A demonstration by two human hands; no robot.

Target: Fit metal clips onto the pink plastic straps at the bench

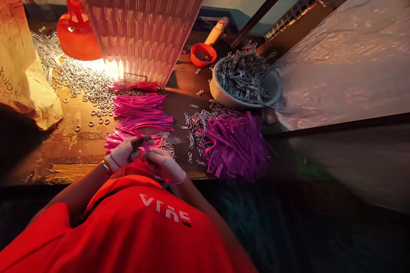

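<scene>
Orange glow warms the surface (72, 138). Left hand (128, 152) and right hand (165, 164) pinch a strap (145, 145), likely light, limp, best gripped near an end.

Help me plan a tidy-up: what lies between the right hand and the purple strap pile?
In the head view, loose metal links lie between the right hand and the purple strap pile.

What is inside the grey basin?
The basin holds a tangled heap of metal pieces, rising above its back rim. The heap hides the bottom, so deeper contents cannot be seen.
</scene>
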